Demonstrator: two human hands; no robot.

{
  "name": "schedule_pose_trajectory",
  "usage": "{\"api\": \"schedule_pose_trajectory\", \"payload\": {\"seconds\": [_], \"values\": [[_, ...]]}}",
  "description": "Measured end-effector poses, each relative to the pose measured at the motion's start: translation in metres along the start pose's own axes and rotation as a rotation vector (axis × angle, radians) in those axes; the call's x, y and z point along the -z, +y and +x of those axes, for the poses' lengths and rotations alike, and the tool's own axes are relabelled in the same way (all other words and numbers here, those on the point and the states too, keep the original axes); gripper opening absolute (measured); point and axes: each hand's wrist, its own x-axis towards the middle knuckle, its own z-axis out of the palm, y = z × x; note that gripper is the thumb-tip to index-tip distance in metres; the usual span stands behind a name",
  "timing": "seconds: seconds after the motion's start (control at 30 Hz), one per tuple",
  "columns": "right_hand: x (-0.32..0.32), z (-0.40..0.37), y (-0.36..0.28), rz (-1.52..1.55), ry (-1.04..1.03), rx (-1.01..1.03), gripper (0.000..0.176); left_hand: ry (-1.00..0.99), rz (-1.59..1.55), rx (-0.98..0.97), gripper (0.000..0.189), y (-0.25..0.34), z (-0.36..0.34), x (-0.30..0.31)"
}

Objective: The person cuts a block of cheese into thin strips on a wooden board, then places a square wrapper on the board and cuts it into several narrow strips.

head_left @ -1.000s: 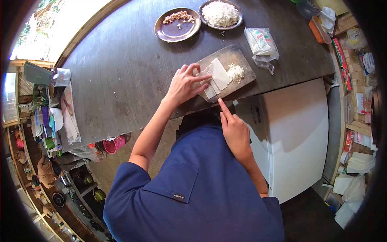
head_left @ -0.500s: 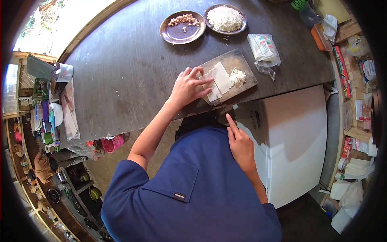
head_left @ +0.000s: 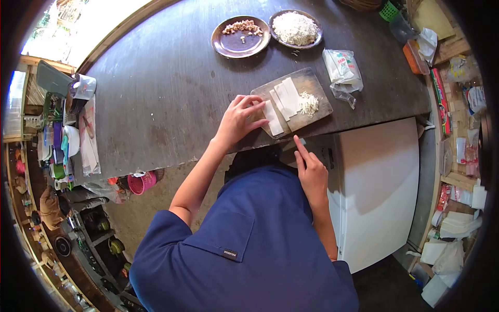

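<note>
My left hand [head_left: 240, 118] rests at the left side of a wooden cutting board [head_left: 307, 120], thumb and fingers apart, fingertips touching a pale, thin flat strip [head_left: 272, 119]. To its right lie another narrow strip and a wider pale sheet [head_left: 288, 93], overlapping. A small heap of fine pale shreds [head_left: 309, 105] sits at the board's right side. My right hand [head_left: 313, 174] is closed round a knife, index finger stretched along it. Most of the knife is hidden; its thin blade is hard to make out near the board's front edge.
Behind the board stand a brown plate of small brownish pieces [head_left: 240, 47] and a plate heaped with pale shreds [head_left: 295, 28]. A plastic packet [head_left: 343, 70] lies to the right. A white cabinet [head_left: 377, 182] is below the table edge; a pink basket [head_left: 141, 183] is at the left.
The left strip now lies apart from the sheet, with my left hand shifted slightly left beside it. The knife has drawn back from among the pale pieces toward the board's front edge.
</note>
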Motion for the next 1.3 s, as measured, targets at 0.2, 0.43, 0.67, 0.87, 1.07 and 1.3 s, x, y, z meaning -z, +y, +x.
{"api": "schedule_pose_trajectory", "payload": {"seconds": [0.2,0.43,0.67,0.87,1.07,1.3], "values": [[-0.001,0.021,-0.016,0.027,0.05,0.015,0.046,0.109,0.068,0.008,0.041,0.009,0.006,-0.015],[-0.01,0.034,-0.031,-0.03,-0.022,0.021,0.044,0.12,0.155,-0.022,0.034,0.008,0.004,-0.021],[-0.011,0.041,-0.023,-0.054,-0.04,0.065,0.045,0.144,0.15,-0.029,0.032,0.01,0.006,-0.017],[-0.014,0.042,-0.022,-0.012,-0.074,0.052,0.045,0.157,0.11,-0.01,0.029,0.005,0.005,-0.02],[-0.009,0.043,-0.03,-0.085,-0.097,0.029,0.046,0.161,-0.099,0.079,0.02,-0.006,0.022,-0.015],[-0.009,0.04,-0.031,-0.026,-0.091,0.027,0.048,0.025,-0.019,0.055,0.024,-0.019,0.026,-0.018]]}}
